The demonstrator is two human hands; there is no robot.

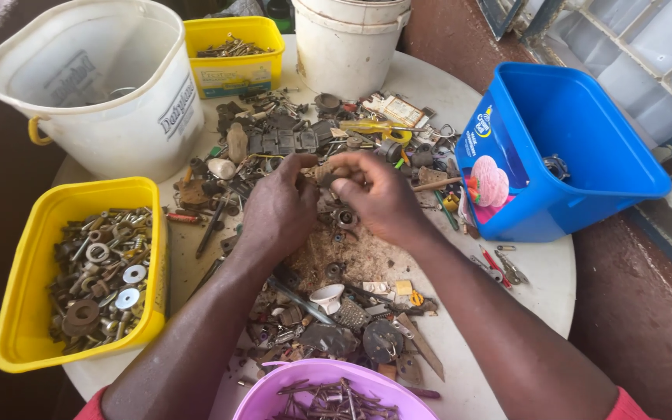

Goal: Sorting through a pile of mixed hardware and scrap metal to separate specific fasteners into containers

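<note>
Purple bowl (274, 389) nearest; both hands' fingers (351, 187) pinch small brown piece (322, 173), long axis left-right.

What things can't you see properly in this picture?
- Head view: whatever the left hand and right hand pinch between them is hidden by the fingers; each grip cannot be judged.
- The purple bowl is cut off by the bottom edge.
- The white bucket inside is mostly hidden by its own wall.
- The small metal bits in the far yellow tub are too small to tell apart.
</note>
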